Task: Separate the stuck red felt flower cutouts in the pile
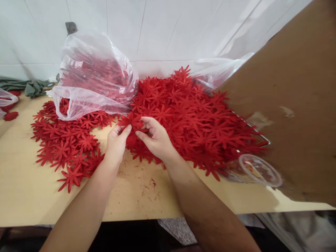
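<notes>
Between my two hands is a red fabric flower with narrow pointed petals. My left hand pinches its lower left side between thumb and fingers. At its right edge is my right hand, thumb and fingertips drawn together by the petals; the exact grip is partly hidden. A large heap of similar red flowers rises behind and to the right of my hands. Another, flatter pile spreads over the table on the left.
A clear plastic bag full of red pieces stands at the back left. To the right are a large brown board and a clear plastic tub on its side. Small red scraps lie on the tan table. Green cloth lies far left.
</notes>
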The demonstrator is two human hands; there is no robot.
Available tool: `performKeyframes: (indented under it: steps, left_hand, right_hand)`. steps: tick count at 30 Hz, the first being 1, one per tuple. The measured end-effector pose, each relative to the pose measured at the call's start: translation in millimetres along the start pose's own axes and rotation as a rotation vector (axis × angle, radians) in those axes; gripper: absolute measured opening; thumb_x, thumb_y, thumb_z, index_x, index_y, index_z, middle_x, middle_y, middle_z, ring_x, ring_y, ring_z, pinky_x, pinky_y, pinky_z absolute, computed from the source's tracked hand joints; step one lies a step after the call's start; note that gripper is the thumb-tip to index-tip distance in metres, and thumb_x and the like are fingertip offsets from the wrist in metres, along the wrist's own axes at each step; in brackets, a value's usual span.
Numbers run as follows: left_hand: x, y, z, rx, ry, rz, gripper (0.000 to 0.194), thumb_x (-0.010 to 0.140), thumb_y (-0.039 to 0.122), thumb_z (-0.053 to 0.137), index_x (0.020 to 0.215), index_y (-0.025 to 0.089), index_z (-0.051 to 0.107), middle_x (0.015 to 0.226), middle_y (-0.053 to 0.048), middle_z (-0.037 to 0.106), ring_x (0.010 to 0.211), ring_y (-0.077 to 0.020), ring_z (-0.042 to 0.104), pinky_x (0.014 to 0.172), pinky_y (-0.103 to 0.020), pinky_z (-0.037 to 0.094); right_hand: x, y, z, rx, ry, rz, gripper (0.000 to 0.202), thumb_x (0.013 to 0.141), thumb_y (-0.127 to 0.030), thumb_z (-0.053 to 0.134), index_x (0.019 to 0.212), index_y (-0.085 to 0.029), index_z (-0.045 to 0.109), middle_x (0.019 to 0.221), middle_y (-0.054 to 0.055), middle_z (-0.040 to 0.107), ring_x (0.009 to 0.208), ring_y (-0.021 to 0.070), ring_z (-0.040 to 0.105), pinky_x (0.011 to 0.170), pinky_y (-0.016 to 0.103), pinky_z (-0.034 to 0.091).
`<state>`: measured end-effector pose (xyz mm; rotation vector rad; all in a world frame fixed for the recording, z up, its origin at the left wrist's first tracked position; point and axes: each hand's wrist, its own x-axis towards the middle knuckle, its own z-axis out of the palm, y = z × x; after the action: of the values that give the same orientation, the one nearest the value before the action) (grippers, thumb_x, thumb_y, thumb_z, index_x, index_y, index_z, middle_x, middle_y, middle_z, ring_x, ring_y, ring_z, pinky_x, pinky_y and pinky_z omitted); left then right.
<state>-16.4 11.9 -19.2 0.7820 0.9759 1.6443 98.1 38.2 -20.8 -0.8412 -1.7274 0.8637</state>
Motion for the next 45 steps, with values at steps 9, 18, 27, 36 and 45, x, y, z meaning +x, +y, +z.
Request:
performKeyframes:
  steps: [9,18,27,36,45]
  left_hand:
    - [7,3,-6.3,-0.072,0.160,-0.028,0.014,0.066,0.027,0.066,0.071,0.017,0.058,0.070,0.000,0.066,0.074,-0.0123,0.062,0.077,-0.027,0.045]
    - [6,6,-6.1,0.026,0.086,0.025,0.013,0.065,0.020,0.063,0.077,0.017,0.059,0.070,0.003,0.065,0.064,-0.0085,0.058,0.070,-0.024,0.045]
    - [5,7,-4.5,0.073,0.094,-0.036,0.015,0.059,0.016,0.064,0.072,0.017,0.056,0.072,0.003,0.063,0.061,-0.0070,0.054,0.061,-0.021,0.044]
    - [5,-1,-4.5,0.225,-0.016,-0.057,0.008,0.067,0.019,0.060,0.072,0.015,0.055,0.067,0.002,0.061,0.060,-0.0087,0.054,0.068,-0.025,0.044]
    - [3,-1,-4.4,0.422,-0.032,-0.022,0.017,0.075,0.031,0.055,0.067,0.017,0.050,0.055,0.005,0.048,0.053,-0.0072,0.043,0.059,-0.022,0.037]
  right_hand:
    - [5,-3,-10,-0.049,0.152,0.083,0.014,0.072,-0.029,0.059,0.078,-0.020,0.053,0.072,0.000,0.056,0.065,0.0113,0.052,0.061,0.027,0.045]
    - [13,11,-23,-0.078,0.435,0.046,0.008,0.073,-0.025,0.056,0.072,-0.020,0.049,0.065,-0.001,0.052,0.059,0.0107,0.049,0.057,0.026,0.043]
    - [20,28,-56,-0.270,0.608,0.012,0.016,0.074,-0.032,0.055,0.069,-0.019,0.048,0.067,0.001,0.050,0.063,0.0143,0.051,0.064,0.034,0.046]
    - [12,15,-50,-0.531,0.520,-0.135,0.033,0.079,-0.042,0.052,0.100,-0.017,0.058,0.105,0.013,0.057,0.105,0.0254,0.052,0.093,0.049,0.038]
    - [-1,3,4,0.120,-0.055,0.118,0.021,0.074,-0.037,0.060,0.083,-0.019,0.057,0.079,0.004,0.065,0.077,0.0152,0.061,0.073,0.030,0.050]
